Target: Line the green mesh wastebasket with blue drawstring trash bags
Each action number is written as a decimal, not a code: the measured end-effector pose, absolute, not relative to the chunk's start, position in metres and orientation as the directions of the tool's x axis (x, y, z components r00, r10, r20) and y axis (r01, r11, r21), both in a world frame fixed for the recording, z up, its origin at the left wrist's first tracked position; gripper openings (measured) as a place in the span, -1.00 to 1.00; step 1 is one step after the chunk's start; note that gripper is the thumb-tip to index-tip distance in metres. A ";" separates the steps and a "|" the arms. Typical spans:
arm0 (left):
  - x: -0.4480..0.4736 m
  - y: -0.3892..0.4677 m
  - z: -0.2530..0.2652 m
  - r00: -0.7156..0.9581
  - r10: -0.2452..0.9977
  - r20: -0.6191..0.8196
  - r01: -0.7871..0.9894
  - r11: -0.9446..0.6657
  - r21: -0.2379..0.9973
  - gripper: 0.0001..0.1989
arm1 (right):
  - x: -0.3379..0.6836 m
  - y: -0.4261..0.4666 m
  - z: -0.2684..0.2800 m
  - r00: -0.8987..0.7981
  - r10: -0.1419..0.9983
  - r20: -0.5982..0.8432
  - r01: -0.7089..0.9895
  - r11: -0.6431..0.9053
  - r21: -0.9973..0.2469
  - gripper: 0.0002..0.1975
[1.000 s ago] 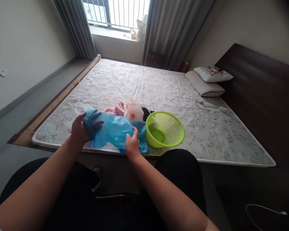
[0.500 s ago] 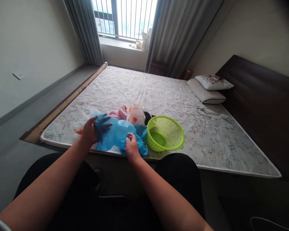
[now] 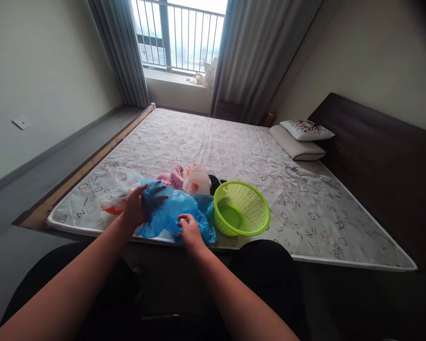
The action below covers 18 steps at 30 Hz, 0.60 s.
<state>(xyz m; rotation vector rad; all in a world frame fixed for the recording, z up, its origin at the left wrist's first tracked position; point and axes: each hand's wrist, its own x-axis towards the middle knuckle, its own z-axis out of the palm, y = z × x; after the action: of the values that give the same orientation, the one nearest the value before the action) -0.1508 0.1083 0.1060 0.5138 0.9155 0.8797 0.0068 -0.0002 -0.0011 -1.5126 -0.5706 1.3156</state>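
Observation:
A thin blue plastic bag (image 3: 179,206) lies crumpled at the near edge of the mattress. My left hand (image 3: 142,201) has its fingers inside the bag, spread out and showing dark through the film. On the bag's near right side, my right hand (image 3: 190,232) has its fingers curled in, gripping the plastic; its fingertips are partly hidden. Right beside the bag stands a green plastic basket (image 3: 242,208) with nothing visible in it. Behind the bag are a pink cloth (image 3: 173,177), a clear bag with orange marks (image 3: 199,180) and a black item (image 3: 216,183).
The patterned mattress (image 3: 184,137) has a wooden frame edge (image 3: 102,149) on its left. Another clear and orange bag (image 3: 113,206) lies left of my left hand. Pillows (image 3: 300,142) rest against the dark headboard (image 3: 369,151). Crumpled clear plastic (image 3: 307,173) lies on the right.
The view has tilted up slightly, so everything sits a little lower. My left hand stays inside the blue bag; my right hand has shifted slightly left along it.

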 end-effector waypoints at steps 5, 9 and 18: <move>-0.147 0.112 0.105 0.356 0.795 -0.490 -0.437 0.606 0.665 -0.60 | 0.008 0.002 0.002 0.198 0.839 -0.506 -0.230 -0.462 -0.856 -0.84; -0.146 0.114 0.102 0.359 0.777 -0.516 -0.438 0.629 0.642 -0.59 | 0.008 0.001 0.004 0.140 0.849 -0.510 -0.195 -0.482 -0.854 -0.84; -0.146 0.119 0.098 0.386 0.790 -0.476 -0.436 0.611 0.661 -0.62 | 0.005 -0.001 -0.009 0.083 0.893 -0.442 -0.084 -0.436 -0.896 -0.85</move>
<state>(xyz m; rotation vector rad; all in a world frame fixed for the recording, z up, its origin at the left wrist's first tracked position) -0.1460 0.1186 0.0977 0.4734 0.8599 0.8184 0.0055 -0.0006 -0.0094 -1.5289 -0.8353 1.4826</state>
